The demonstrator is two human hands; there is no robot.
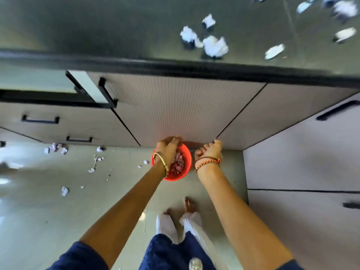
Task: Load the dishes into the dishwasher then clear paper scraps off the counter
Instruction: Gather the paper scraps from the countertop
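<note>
White paper scraps (58,148), crumpled, lie scattered on the floor tiles (39,211) at left. Left hand (167,151), fingers curled downward, reaches over a red tub (186,158) standing on the floor by the cabinet base, scraps inside; whether it holds anything cannot be told. Right hand (209,152), fingers curled into a loose fist just beside the tub; further scraps (215,45) on the dark counter (97,26) above.

left hand (168,151) covering part of red bowl (186,158), top-right paper scraps (342,8) blurred, edge-cropped
</note>
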